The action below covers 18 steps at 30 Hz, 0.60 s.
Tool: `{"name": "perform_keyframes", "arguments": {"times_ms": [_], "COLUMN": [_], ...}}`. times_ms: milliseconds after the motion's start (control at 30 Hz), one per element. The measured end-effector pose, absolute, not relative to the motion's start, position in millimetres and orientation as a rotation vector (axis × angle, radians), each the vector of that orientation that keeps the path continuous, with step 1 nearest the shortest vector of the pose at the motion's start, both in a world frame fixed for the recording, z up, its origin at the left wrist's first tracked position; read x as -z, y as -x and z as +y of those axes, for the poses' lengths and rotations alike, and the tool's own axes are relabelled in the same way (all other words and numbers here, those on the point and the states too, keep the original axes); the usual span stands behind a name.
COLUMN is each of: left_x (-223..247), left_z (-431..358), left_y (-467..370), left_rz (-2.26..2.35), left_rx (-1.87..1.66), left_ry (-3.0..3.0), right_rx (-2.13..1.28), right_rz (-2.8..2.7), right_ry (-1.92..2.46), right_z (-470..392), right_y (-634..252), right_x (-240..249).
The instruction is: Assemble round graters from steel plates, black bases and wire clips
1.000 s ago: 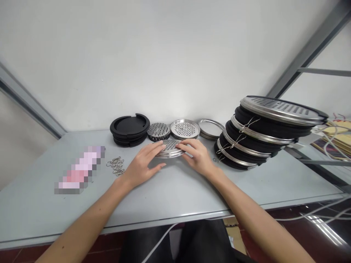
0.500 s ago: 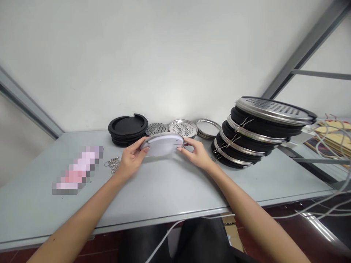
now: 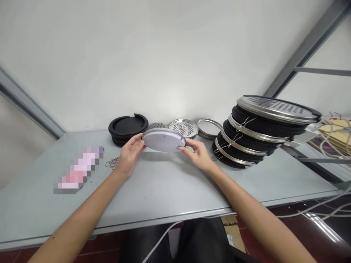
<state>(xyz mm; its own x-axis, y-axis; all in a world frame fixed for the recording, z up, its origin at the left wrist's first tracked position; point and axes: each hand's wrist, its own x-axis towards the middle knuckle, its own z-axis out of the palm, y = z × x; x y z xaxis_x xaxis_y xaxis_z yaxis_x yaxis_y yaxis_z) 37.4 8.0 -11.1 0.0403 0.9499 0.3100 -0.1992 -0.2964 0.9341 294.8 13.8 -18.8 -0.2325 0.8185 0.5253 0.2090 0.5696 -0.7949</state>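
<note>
Between my hands, raised above the table, is a round pale disc (image 3: 163, 140) with a thin darker rim, tilted so its flat face shows to me. My left hand (image 3: 131, 155) grips its left edge, thumb near the face and fingers behind. On the opposite edge my right hand (image 3: 196, 152) pinches the rim, its thumb at the lower right. Behind the disc lie a dark perforated grater plate (image 3: 157, 126), partly hidden, a shiny silver grater plate (image 3: 183, 128) and a stack of plain round metal plates (image 3: 210, 128).
Black round holders (image 3: 127, 128) are stacked at the back left. A tall leaning stack of graters (image 3: 252, 135) with black bases and wire clasps stands at right. Wire loops (image 3: 112, 163) and a blurred-out pinkish object (image 3: 79, 170) lie left. Metal frame posts (image 3: 307, 47) flank the table.
The disc has tilted so that more of its flat face shows, and it has risen slightly. Both hands keep hold of its edges.
</note>
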Motion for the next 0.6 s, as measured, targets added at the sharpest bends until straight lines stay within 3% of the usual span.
{"name": "perform_keyframes", "arguments": {"times_ms": [233, 600], "left_x": [7, 17], "left_z": [-1, -1], "left_y": [-32, -30], "left_rz": [1.053, 1.205], "left_rx": [-1.396, -0.726], "left_ry": [-1.998, -2.364], "right_rx": [-0.047, -0.012], "right_rz": [-2.128, -2.223], "right_ry": [0.733, 0.701], "right_z": [11, 14], "right_y": [-300, -296], "right_x": [20, 28]}}
